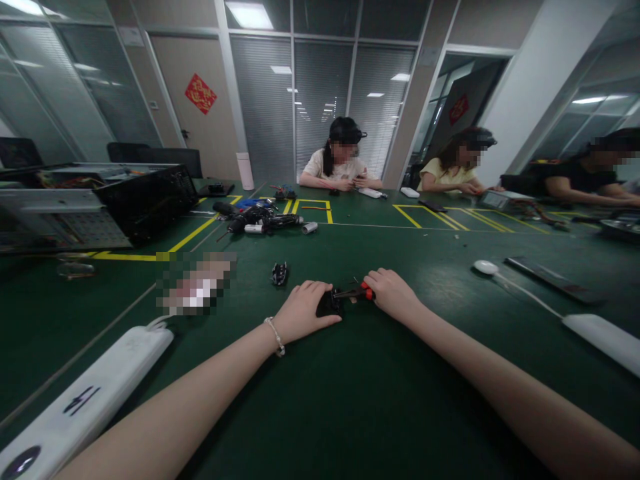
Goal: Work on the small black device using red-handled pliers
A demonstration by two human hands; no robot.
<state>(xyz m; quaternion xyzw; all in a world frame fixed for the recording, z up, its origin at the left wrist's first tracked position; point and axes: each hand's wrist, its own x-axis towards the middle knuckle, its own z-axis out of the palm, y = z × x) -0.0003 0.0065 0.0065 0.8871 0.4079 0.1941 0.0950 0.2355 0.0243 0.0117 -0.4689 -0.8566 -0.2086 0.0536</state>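
My left hand (303, 310), with a beaded bracelet at the wrist, is closed around a small black part (327, 304) low over the green table. In my right hand (395, 293) are pliers (349, 293) with red and black handles. Their dark jaws point left and meet the edge of the black part; whether they grip it I cannot make out. A thin small piece (355, 280) lies just behind the pliers. Beyond my left hand sits another small black and silver part (279, 273).
A white power strip (90, 407) lies at left, an open computer case (145, 207) behind it. A pile of dark tools (255, 217) is further back. At right are a white plug (485, 268), its cord, and a flat dark device (553, 279). Several people sit across the table.
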